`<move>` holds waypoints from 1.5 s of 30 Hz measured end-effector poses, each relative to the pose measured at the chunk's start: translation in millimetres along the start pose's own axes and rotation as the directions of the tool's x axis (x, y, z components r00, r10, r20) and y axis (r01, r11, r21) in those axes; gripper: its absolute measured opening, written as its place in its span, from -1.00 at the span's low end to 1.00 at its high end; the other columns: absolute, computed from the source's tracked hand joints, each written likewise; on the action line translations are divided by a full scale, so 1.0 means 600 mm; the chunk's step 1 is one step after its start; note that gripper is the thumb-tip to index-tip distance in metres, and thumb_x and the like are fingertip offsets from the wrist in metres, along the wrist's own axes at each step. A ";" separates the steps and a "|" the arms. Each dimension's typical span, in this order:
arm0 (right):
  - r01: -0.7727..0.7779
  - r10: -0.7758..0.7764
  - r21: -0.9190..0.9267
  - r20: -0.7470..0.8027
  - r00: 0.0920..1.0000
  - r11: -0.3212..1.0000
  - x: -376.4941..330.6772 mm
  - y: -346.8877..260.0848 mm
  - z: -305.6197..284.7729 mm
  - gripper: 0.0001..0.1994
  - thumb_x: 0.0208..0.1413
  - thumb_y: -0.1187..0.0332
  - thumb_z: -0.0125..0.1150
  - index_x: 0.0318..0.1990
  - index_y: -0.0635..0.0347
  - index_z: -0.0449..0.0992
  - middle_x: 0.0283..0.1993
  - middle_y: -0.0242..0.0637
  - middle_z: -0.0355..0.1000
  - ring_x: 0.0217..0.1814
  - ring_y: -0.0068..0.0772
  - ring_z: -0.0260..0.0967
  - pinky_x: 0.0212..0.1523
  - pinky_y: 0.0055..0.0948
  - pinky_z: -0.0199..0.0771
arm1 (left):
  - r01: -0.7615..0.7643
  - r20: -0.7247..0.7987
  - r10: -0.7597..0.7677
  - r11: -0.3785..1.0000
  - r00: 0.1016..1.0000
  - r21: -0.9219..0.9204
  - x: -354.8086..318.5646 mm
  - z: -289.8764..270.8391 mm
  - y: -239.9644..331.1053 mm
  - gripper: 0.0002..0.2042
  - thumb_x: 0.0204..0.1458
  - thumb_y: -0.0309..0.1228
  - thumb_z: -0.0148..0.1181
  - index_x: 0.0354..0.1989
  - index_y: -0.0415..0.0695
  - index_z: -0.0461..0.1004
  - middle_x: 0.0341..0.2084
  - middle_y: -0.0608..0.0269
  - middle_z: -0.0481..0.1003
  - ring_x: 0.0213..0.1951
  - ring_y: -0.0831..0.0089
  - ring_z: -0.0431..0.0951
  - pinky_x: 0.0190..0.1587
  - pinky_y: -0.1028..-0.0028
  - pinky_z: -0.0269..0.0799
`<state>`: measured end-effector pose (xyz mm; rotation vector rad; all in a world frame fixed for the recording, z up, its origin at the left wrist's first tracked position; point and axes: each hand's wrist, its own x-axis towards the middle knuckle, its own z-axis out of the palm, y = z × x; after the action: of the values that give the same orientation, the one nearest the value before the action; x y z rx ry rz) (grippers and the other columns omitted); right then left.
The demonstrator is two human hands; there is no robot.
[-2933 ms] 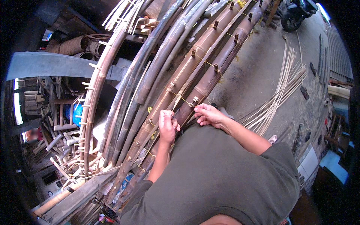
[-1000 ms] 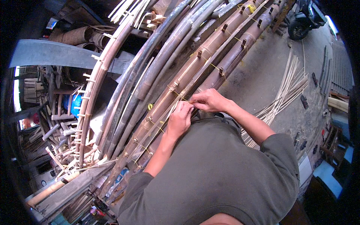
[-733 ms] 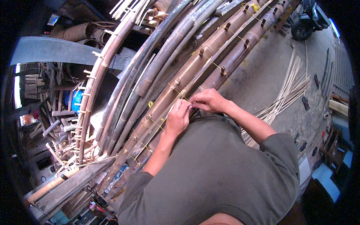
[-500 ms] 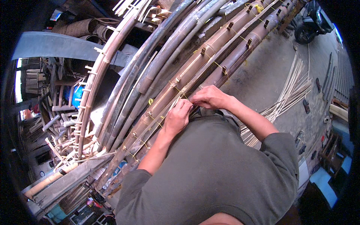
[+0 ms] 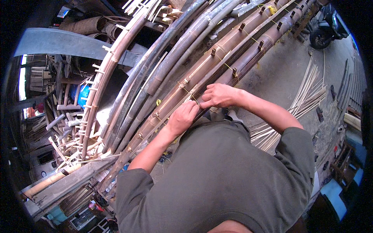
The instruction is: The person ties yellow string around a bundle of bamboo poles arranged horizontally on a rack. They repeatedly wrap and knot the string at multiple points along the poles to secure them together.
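Note:
My left hand (image 5: 182, 118) is closed, its fingers pinched together at the edge of a long split-bamboo pole. Just to its right my right hand (image 5: 221, 96) is also closed, fingers curled against the same pole, nearly touching the left. A thin yellow cord (image 5: 196, 101) runs between the fingertips, which partly hide it. Under and beyond the hands lie two long brown bamboo poles (image 5: 220, 47), slanting from lower left to upper right. Short dark pegs (image 5: 234, 71) stand up along them, and yellow ties cross from one to the other.
Left of these poles are dark bamboo poles (image 5: 136, 101) and a curved pale pole with pegs (image 5: 101, 73). Thin bamboo strips (image 5: 302, 101) lie on the floor at right. A motorbike wheel (image 5: 320, 38) stands at upper right. Bamboo offcuts (image 5: 70, 145) are piled at left.
My right hand has lifted slightly up and to the right, its fingers more curled. The left hand has shifted slightly left. The view has moved a little.

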<state>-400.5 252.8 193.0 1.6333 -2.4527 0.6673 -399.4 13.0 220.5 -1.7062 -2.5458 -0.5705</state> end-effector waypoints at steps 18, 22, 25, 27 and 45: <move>-0.006 0.007 -0.058 0.003 1.000 0.998 -0.006 -0.023 0.012 -0.86 -0.07 0.28 0.04 -0.30 -0.02 0.37 -0.41 -0.44 0.34 -0.26 -0.40 0.42 -0.23 -0.35 0.34 | -0.006 -0.062 0.000 0.996 0.998 -0.092 -0.015 0.023 -0.003 -0.82 -0.03 -0.53 0.11 -0.23 -0.27 0.42 -0.21 0.02 0.45 -0.15 0.12 0.53 -0.11 0.30 0.50; 0.014 -0.023 -0.097 -0.091 0.996 0.995 -0.037 -0.016 0.060 -0.89 -0.06 0.27 0.04 -0.34 -0.03 0.36 -0.41 -0.47 0.31 -0.27 -0.46 0.41 -0.23 -0.38 0.34 | -0.104 -0.086 0.096 0.990 0.992 -0.094 -0.039 0.066 -0.016 -0.85 0.01 -0.53 0.14 -0.24 -0.26 0.44 -0.21 -0.01 0.47 -0.15 0.10 0.54 -0.10 0.28 0.51; -0.094 0.079 -0.157 -0.100 0.992 0.983 -0.038 -0.043 0.082 -0.88 -0.06 0.26 0.05 -0.33 -0.04 0.36 -0.42 -0.47 0.30 -0.28 -0.48 0.39 -0.25 -0.39 0.33 | 0.032 -0.046 -0.041 0.983 0.998 -0.181 -0.064 0.076 0.002 -0.86 0.02 -0.51 0.21 -0.27 -0.26 0.45 -0.21 -0.01 0.49 -0.18 0.12 0.55 -0.12 0.28 0.51; -0.171 0.151 -0.121 -0.159 0.976 0.978 -0.045 -0.046 0.085 -0.88 -0.05 0.27 0.07 -0.32 -0.03 0.38 -0.44 -0.47 0.29 -0.35 -0.45 0.38 -0.31 -0.38 0.33 | 0.164 -0.131 -0.201 0.955 0.971 -0.248 -0.051 0.083 0.001 -0.81 -0.02 -0.49 0.27 -0.26 -0.24 0.42 -0.26 0.02 0.48 -0.23 0.17 0.54 -0.17 0.31 0.48; -0.767 0.779 0.151 -0.037 0.627 0.624 -0.032 -0.169 0.015 -0.81 0.00 0.23 0.12 -0.46 0.15 0.38 -0.60 -0.06 0.39 -0.49 0.08 0.43 -0.47 -0.02 0.42 | 0.385 -0.208 -0.477 0.848 0.854 -0.364 -0.032 0.073 -0.049 -0.86 0.04 -0.50 0.14 -0.21 -0.19 0.47 -0.28 0.04 0.41 -0.19 0.09 0.45 -0.10 0.22 0.34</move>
<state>-299.8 232.8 208.3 0.4186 -3.0315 0.9627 -410.4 -0.2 167.3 -0.9711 -2.7239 -1.2056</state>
